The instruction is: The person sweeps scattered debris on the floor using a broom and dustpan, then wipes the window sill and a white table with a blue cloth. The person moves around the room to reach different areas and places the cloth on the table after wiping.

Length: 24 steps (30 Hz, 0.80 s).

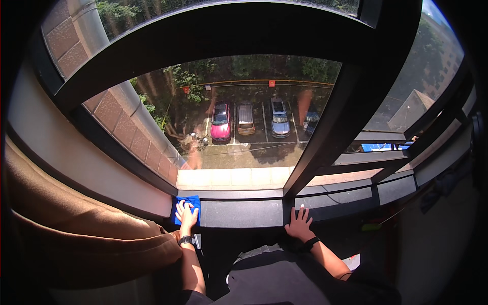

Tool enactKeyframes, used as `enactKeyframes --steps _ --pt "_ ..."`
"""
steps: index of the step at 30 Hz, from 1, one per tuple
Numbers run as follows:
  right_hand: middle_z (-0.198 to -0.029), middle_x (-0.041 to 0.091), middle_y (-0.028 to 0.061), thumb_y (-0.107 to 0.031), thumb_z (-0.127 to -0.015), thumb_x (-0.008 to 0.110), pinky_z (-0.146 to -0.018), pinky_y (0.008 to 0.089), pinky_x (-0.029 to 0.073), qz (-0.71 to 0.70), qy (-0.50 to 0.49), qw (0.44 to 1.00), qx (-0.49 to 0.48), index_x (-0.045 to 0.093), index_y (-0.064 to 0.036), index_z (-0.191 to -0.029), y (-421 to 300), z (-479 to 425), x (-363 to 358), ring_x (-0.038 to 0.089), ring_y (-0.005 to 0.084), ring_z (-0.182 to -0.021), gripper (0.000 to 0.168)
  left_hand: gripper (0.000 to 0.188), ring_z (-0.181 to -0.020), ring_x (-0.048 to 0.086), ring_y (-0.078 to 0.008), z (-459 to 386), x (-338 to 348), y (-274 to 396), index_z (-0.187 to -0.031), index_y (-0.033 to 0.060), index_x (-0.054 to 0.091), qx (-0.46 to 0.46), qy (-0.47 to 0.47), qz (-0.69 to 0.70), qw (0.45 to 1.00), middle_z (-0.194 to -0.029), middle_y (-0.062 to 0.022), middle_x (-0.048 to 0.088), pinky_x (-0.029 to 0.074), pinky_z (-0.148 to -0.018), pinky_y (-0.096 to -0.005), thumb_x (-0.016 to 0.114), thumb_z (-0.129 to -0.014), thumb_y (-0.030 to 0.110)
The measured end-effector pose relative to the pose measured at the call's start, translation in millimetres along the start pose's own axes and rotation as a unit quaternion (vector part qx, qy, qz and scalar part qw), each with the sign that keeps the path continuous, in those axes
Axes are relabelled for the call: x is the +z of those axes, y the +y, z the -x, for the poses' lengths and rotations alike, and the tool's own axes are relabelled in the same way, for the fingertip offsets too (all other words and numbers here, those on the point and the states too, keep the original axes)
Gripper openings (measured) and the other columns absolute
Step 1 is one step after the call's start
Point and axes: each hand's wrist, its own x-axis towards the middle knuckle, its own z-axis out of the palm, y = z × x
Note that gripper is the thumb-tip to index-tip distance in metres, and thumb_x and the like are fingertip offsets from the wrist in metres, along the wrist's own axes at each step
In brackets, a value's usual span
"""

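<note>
My left hand [187, 216] lies on a folded blue cloth [194, 200], palm down with its fingers spread. The cloth sits at the left end of a dark window sill [242, 213], against the side of the window recess. Farther right, my right hand [299, 227] leans on the sill's front edge below a dark upright of the window frame [324, 126]. Its fingers are apart and nothing is in it. Part of the cloth is hidden under my left hand.
A brown curtain [95, 244] is bunched at the left, close to my left wrist. Glass panes [251, 152] rise beyond the sill, with parked cars far below outside. A green object [370, 227] with a thin rod is in the shade at right.
</note>
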Motion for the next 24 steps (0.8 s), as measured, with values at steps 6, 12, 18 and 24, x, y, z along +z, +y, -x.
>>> enactKeyframes --steps 6,12,18,24 --pt "-0.157 -0.002 0.0321 -0.043 -0.084 0.056 -0.106 0.0758 0.01 -0.002 0.002 1.0 -0.001 0.01 -0.008 -0.155 -0.6 0.0 -1.6 -0.006 0.0554 -0.144 0.092 0.034 -0.147 0.011 -0.0387 0.6 -0.7 1.7 -0.104 0.0165 0.048 -0.006 -0.001 -0.001 1.0 -0.152 -0.0091 0.026 0.012 -0.111 -0.0668 0.072 -0.082 0.027" --pt "-0.157 -0.002 0.0323 -0.043 -0.083 0.056 -0.106 0.076 0.01 -0.002 0.001 1.0 -0.003 0.01 -0.008 -0.155 -0.6 1.4 -2.0 -0.006 0.0557 -0.143 0.092 0.034 -0.147 0.01 -0.0387 0.6 -0.6 1.4 -0.104 0.016 0.048 -0.007 -0.001 0.0 1.0 -0.153 -0.0091 0.026 0.012 -0.111 -0.066 0.072 -0.082 0.028" --pt "-0.157 -0.003 0.0325 -0.043 -0.084 0.057 -0.106 0.076 0.011 0.002 0.004 1.0 -0.005 0.009 -0.008 -0.155 -0.3 0.5 -0.8 -0.007 0.056 -0.143 0.093 0.033 -0.147 0.01 -0.0385 1.1 0.5 1.6 -0.104 0.0162 0.048 -0.006 0.003 0.0 1.0 -0.152 -0.0088 0.026 0.012 -0.111 -0.0661 0.071 -0.082 0.027" --pt "-0.157 -0.003 0.0324 -0.043 -0.084 0.057 -0.106 0.0758 0.011 0.005 0.0 1.0 -0.003 0.009 -0.008 -0.155 -0.6 0.8 -1.9 -0.007 0.0557 -0.143 0.093 0.034 -0.147 0.011 -0.0383 1.4 1.9 1.1 -0.104 0.0164 0.049 -0.005 0.008 -0.002 1.0 -0.152 -0.0085 0.027 0.012 -0.111 -0.066 0.071 -0.082 0.027"
